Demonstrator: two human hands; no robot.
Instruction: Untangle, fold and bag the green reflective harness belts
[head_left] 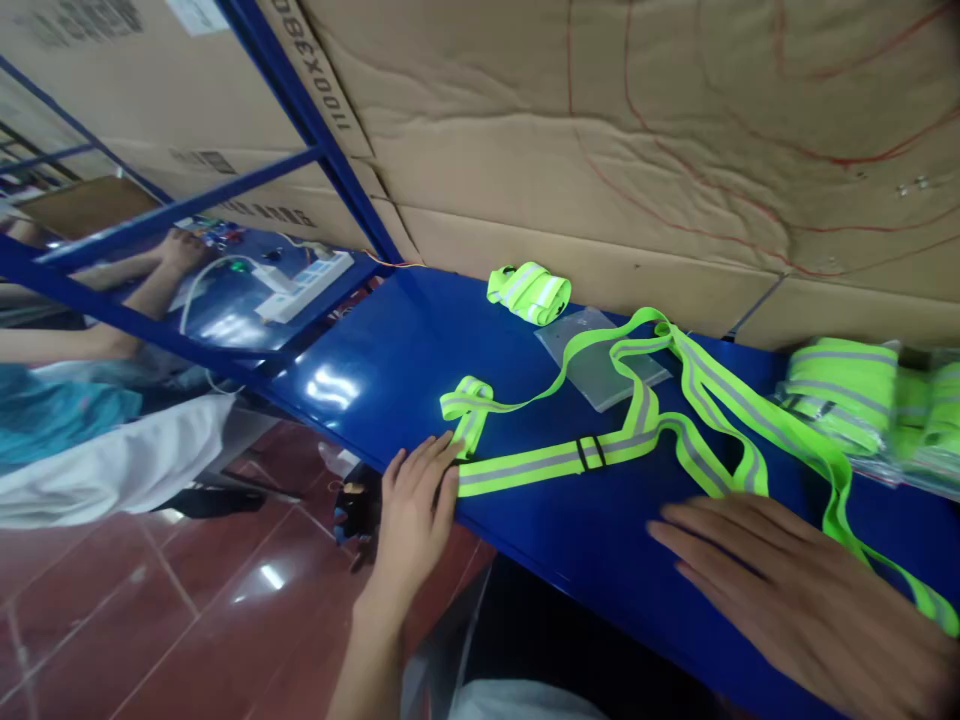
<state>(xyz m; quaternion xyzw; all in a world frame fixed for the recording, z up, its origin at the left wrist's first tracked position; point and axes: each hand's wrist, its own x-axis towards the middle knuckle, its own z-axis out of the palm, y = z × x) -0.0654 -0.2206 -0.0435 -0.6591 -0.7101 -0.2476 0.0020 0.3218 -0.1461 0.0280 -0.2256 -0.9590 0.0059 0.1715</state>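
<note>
A neon-yellow reflective strap harness [525, 470] with a grey stripe and a black slider buckle [590, 453] lies spread in loops over the blue table. My left hand [417, 505] rests at the table's front edge with its fingers laid flat, touching the harness's left end. Over the lower right of the harness is my right hand [795, 580], palm down and slightly blurred, its fingers stretched out. It covers part of the straps, and whether it touches them I cannot tell. Beneath the upper loop lies a clear plastic bag [592, 375].
A rolled reflective harness [531, 293] sits at the back against the cardboard wall [600, 230]. Bagged harnesses [840, 395] are at the right. On the left, past a blue metal frame [289, 90], a co-worker's hands [180, 250] are near a white power strip [307, 285].
</note>
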